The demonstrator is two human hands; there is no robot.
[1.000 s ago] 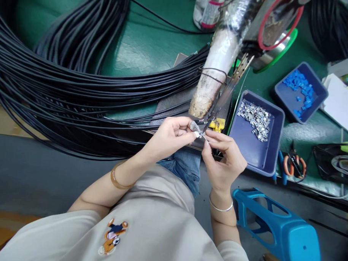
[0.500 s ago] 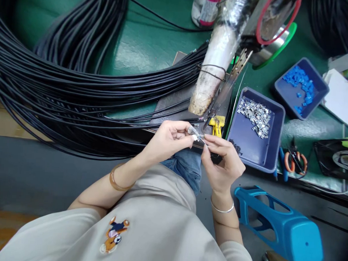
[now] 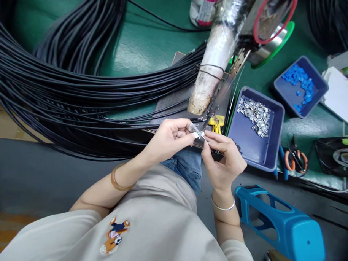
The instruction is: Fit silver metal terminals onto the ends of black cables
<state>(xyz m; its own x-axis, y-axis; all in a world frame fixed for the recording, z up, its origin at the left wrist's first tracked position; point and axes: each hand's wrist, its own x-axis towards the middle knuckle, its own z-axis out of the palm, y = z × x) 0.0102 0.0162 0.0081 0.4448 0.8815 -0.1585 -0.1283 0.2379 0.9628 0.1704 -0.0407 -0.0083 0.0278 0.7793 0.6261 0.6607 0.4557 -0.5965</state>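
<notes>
My left hand [image 3: 171, 138] is closed in a pinch, its index fingertip wrapped in greyish tape. At those fingertips sits a small silver metal piece [image 3: 201, 134], too small to name surely. My right hand [image 3: 223, 157] is also closed, with thumb and fingers pinching a thin metal pin [image 3: 206, 140] whose tip meets the silver piece. Both hands meet above my lap at the bench edge. Just beyond them lies a yellow tool [image 3: 217, 123]. A purple tray [image 3: 242, 138] with many small silver metal shells [image 3: 256, 116] stands right of the hands.
Bundles of black cable [image 3: 78, 85] cover the left bench. A wrapped white tube [image 3: 206, 78] hangs close above the hands. Farther right are a tray of blue pieces [image 3: 299, 85], orange-handled pliers [image 3: 295, 159] and a blue plastic stool [image 3: 290, 222] below the edge.
The two hands stay together at the same place. My right fingers have shifted slightly upward around the pin, and the silver piece shows more clearly between the fingertips. The view has moved slightly.
</notes>
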